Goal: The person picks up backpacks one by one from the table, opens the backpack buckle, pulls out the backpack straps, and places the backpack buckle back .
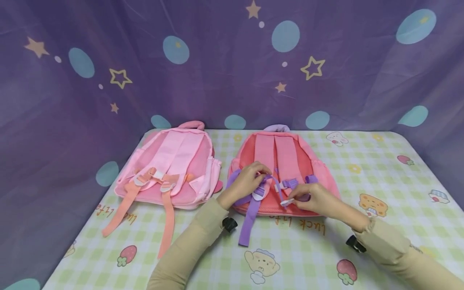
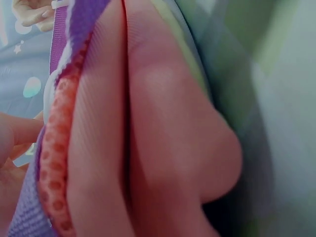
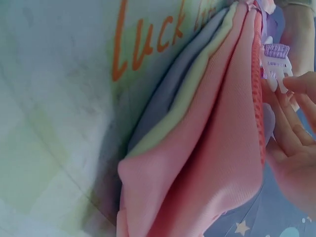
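Note:
A coral-pink backpack [image 1: 250, 149] lies straps-up on the table. My right hand [image 1: 314, 197] pinches a white plastic buckle [image 1: 287, 202] at its lower part; up close in the right wrist view, purple webbing passes through this buckle [image 3: 276, 66]. From the buckle a thin purple strap [image 1: 278, 186] runs up to my left hand [image 1: 248, 183], whose thumb and fingers pinch it. Below the left hand, a wider purple strap [image 1: 250, 221] hangs from another white buckle [image 1: 258, 193] over the backpack's lower edge. In the left wrist view, only part of the left hand [image 2: 15, 143] shows at the edge.
To the left lies a light-pink backpack [image 1: 183, 161] with orange straps [image 1: 121, 211] trailing onto the tablecloth. The green-and-white checked cloth [image 1: 217, 257] covers the table. A purple curtain [image 1: 232, 72] with stars and dots hangs behind.

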`<act>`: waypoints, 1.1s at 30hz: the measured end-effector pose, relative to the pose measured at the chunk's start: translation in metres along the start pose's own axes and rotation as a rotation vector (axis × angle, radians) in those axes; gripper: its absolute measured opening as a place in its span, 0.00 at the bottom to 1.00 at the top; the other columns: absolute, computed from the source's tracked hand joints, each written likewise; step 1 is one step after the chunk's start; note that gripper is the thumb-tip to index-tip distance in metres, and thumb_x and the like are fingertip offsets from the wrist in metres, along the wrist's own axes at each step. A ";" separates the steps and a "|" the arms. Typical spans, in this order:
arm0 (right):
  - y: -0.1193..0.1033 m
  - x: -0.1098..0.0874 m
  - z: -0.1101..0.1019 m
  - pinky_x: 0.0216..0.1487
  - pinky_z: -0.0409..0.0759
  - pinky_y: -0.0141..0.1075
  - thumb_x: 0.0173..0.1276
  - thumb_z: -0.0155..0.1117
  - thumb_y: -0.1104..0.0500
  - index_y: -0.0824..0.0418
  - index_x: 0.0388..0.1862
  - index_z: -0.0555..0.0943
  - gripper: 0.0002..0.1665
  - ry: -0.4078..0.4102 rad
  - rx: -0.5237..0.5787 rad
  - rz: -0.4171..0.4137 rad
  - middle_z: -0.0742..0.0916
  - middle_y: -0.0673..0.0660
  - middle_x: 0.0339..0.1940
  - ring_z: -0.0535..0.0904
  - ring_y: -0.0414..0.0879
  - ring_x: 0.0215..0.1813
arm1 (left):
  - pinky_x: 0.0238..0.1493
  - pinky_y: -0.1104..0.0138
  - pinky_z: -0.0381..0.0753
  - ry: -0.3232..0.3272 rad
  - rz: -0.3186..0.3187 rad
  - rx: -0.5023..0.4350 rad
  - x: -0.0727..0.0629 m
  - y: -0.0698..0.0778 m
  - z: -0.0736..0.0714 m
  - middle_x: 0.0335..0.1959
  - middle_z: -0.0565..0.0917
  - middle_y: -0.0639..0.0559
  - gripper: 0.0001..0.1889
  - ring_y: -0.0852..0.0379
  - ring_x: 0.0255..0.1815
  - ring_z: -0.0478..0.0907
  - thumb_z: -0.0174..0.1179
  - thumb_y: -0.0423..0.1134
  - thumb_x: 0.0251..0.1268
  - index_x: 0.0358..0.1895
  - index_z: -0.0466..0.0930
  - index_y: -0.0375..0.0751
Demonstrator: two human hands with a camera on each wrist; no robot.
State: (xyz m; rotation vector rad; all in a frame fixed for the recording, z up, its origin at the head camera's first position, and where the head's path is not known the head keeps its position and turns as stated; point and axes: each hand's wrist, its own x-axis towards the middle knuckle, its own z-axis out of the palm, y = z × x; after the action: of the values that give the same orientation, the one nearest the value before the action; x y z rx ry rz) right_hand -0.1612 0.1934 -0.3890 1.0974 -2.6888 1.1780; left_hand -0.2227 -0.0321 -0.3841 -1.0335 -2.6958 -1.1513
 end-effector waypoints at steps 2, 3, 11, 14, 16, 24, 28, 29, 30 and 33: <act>-0.002 -0.001 0.001 0.30 0.75 0.30 0.51 0.63 0.70 0.56 0.32 0.82 0.11 0.011 -0.026 0.003 0.83 0.45 0.29 0.73 0.35 0.30 | 0.43 0.70 0.72 -0.005 0.000 0.007 0.000 0.000 0.000 0.37 0.77 0.49 0.08 0.57 0.41 0.74 0.52 0.28 0.60 0.38 0.80 0.38; -0.003 -0.002 0.002 0.30 0.76 0.30 0.51 0.63 0.70 0.56 0.32 0.82 0.11 0.017 -0.040 0.003 0.83 0.45 0.29 0.73 0.35 0.30 | 0.43 0.70 0.72 -0.007 0.000 0.008 0.000 0.001 0.000 0.37 0.77 0.49 0.08 0.57 0.40 0.74 0.52 0.28 0.60 0.38 0.80 0.38; -0.005 -0.005 0.006 0.34 0.77 0.33 0.50 0.66 0.68 0.57 0.30 0.82 0.09 0.057 -0.121 -0.030 0.83 0.46 0.29 0.77 0.39 0.34 | 0.43 0.69 0.72 -0.025 -0.005 0.023 0.000 0.003 0.002 0.36 0.76 0.49 0.08 0.57 0.40 0.74 0.52 0.28 0.59 0.38 0.80 0.39; -0.004 -0.006 0.007 0.34 0.77 0.34 0.49 0.66 0.69 0.57 0.30 0.82 0.10 0.070 -0.125 -0.055 0.83 0.47 0.29 0.77 0.41 0.34 | 0.44 0.69 0.72 -0.025 0.004 0.026 -0.001 0.003 0.003 0.36 0.76 0.50 0.08 0.57 0.41 0.74 0.53 0.28 0.59 0.38 0.80 0.39; -0.004 -0.007 0.007 0.34 0.77 0.34 0.48 0.67 0.70 0.58 0.30 0.82 0.11 0.080 -0.124 -0.071 0.83 0.47 0.29 0.77 0.41 0.34 | 0.45 0.68 0.72 -0.025 0.003 0.023 -0.001 0.003 0.004 0.36 0.76 0.50 0.08 0.56 0.41 0.73 0.53 0.28 0.59 0.39 0.80 0.40; -0.006 -0.010 0.002 0.35 0.77 0.33 0.48 0.67 0.69 0.59 0.31 0.83 0.11 0.118 -0.114 -0.076 0.84 0.47 0.31 0.77 0.38 0.36 | 0.47 0.69 0.72 -0.023 0.019 0.024 -0.007 0.001 0.003 0.39 0.76 0.50 0.10 0.56 0.44 0.73 0.53 0.29 0.59 0.43 0.79 0.40; -0.009 -0.014 -0.004 0.35 0.77 0.33 0.48 0.67 0.70 0.59 0.32 0.82 0.11 0.131 -0.110 -0.070 0.84 0.49 0.32 0.78 0.40 0.35 | 0.47 0.68 0.72 -0.011 0.054 0.056 -0.013 0.004 -0.001 0.39 0.76 0.49 0.10 0.55 0.45 0.73 0.54 0.29 0.57 0.42 0.79 0.39; -0.010 -0.015 -0.006 0.34 0.77 0.33 0.47 0.67 0.71 0.59 0.32 0.82 0.12 0.137 -0.111 -0.069 0.84 0.49 0.32 0.78 0.41 0.34 | 0.47 0.67 0.72 -0.007 0.062 0.067 -0.016 0.005 -0.002 0.39 0.76 0.49 0.10 0.55 0.45 0.73 0.55 0.30 0.57 0.42 0.79 0.39; -0.010 -0.016 -0.008 0.35 0.77 0.32 0.47 0.67 0.71 0.59 0.32 0.82 0.12 0.144 -0.115 -0.067 0.84 0.49 0.32 0.78 0.41 0.35 | 0.47 0.66 0.71 -0.004 0.071 0.076 -0.018 0.007 -0.004 0.39 0.76 0.49 0.10 0.55 0.46 0.73 0.55 0.30 0.57 0.42 0.79 0.39; -0.012 -0.018 -0.013 0.37 0.77 0.31 0.46 0.67 0.71 0.59 0.32 0.82 0.14 0.174 -0.141 -0.080 0.84 0.50 0.33 0.78 0.41 0.37 | 0.48 0.63 0.70 0.007 0.099 0.107 -0.026 0.011 -0.010 0.40 0.75 0.49 0.10 0.53 0.47 0.72 0.57 0.32 0.56 0.41 0.79 0.39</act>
State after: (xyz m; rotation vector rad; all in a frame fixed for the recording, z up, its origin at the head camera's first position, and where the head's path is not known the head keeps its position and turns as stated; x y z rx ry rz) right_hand -0.1440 0.2067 -0.3772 1.0219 -2.5279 1.0033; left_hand -0.1982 -0.0475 -0.3775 -1.1294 -2.6349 -0.9809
